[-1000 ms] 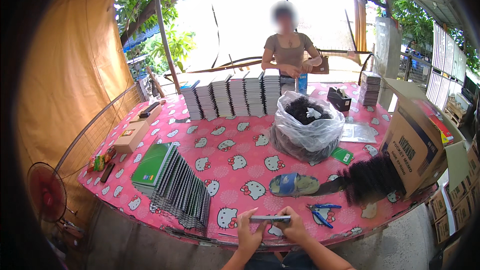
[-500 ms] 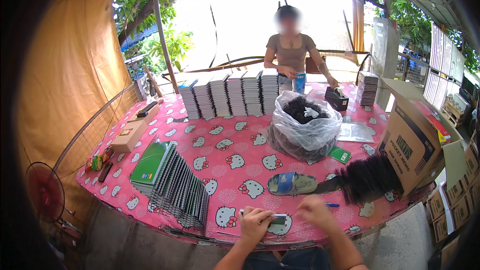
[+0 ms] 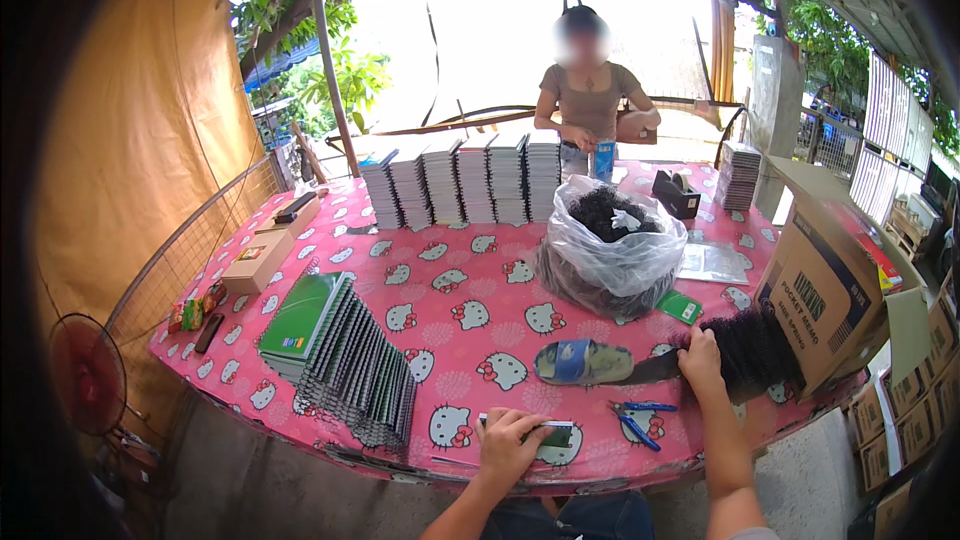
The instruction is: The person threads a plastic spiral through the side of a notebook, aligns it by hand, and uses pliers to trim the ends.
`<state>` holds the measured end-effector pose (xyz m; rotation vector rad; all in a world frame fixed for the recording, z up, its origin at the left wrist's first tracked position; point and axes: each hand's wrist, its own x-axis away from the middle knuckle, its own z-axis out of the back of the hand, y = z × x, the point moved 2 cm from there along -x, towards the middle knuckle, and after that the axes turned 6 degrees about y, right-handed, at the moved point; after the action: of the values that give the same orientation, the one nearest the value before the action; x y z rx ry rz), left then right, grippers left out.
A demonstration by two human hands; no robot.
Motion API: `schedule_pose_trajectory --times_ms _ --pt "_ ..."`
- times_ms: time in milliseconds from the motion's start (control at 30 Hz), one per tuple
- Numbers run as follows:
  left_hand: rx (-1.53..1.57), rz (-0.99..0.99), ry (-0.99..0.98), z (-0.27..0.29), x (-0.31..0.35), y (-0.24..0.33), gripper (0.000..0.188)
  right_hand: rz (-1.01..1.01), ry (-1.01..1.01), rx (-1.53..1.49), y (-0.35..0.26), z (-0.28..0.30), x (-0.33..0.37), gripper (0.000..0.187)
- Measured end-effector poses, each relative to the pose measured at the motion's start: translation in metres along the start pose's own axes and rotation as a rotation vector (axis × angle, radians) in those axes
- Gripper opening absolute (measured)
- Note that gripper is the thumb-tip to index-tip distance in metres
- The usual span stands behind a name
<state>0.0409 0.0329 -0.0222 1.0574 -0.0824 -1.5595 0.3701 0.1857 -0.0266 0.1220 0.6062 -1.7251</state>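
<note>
Left hand [image 3: 510, 440] grasps a notebook [image 3: 545, 432] at the bench [image 3: 440, 270] edge, right hand [image 3: 700, 362] clenches black coils [image 3: 755, 350] beyond it; pliers [image 3: 635, 420] between could be knocked off.

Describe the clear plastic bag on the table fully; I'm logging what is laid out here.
The clear plastic bag stands upright on the pink patterned tablecloth, right of centre, in front of the stacked notebooks. Thin, crinkled and glossy, it bulges with dark curly coils, its mouth open and rolled outward, with something small and white on top. Neither hand touches it.
</note>
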Motion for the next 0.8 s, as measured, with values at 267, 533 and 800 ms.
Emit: schedule_pose_trajectory --times_ms 267,533,800 --pt "0.114 0.056 -0.001 0.006 0.004 0.000 0.022 0.385 -0.186 -0.582 -0.099 0.067 0.087 0.018" --pt "0.087 0.021 0.058 0.006 0.002 0.007 0.020 0.307 -0.329 -0.929 -0.136 0.051 0.130 0.013" --pt "0.097 0.038 0.101 0.000 0.008 0.005 0.018 0.379 -0.299 -0.914 -0.123 0.034 0.125 0.017"
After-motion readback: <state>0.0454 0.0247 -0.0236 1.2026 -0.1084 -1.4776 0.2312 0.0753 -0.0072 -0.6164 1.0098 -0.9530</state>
